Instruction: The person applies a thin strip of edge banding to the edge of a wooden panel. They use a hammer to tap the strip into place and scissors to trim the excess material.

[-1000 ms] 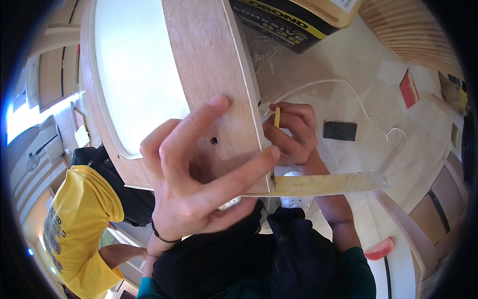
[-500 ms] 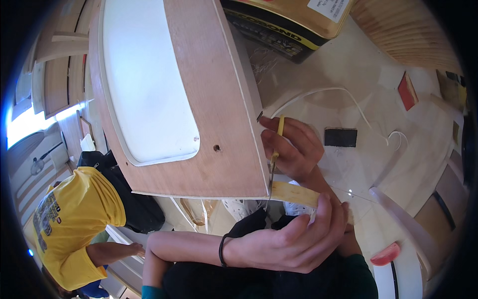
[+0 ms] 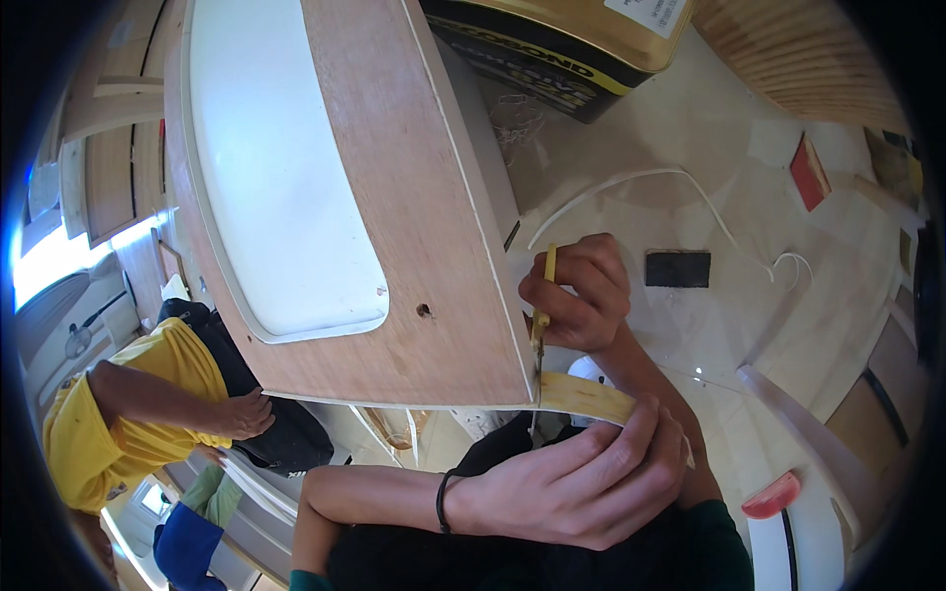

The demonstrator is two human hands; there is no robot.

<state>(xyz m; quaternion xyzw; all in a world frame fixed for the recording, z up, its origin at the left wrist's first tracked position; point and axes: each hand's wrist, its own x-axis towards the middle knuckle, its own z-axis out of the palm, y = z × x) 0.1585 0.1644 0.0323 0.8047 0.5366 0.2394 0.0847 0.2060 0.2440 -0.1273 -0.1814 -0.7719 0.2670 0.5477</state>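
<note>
A wooden panel piece (image 3: 424, 340) with a rounded white recess and a small hole stands in front of me. A thin pale edging strip (image 3: 588, 396) runs along its near edge and sticks out past the right corner. My left hand (image 3: 581, 483), with a black band at the wrist, is closed on the strip's loose end. My right hand (image 3: 583, 291) is closed on the yellow handles of a pair of scissors (image 3: 549, 264). The blades point down at the panel's corner, across the strip. How far they are parted is hard to make out.
A gold and black tin (image 3: 552, 59) stands beyond the panel. On the floor lie a dark block (image 3: 677, 269), a red-faced block (image 3: 810, 172), a loose white strip (image 3: 631, 179) and a red curved piece (image 3: 771, 495). A person in yellow (image 3: 148, 389) is at the left.
My right hand and the scissors have shifted slightly, the blades still at the corner. My left hand keeps the strip. The person in yellow has turned, and someone in blue shows more at lower left.
</note>
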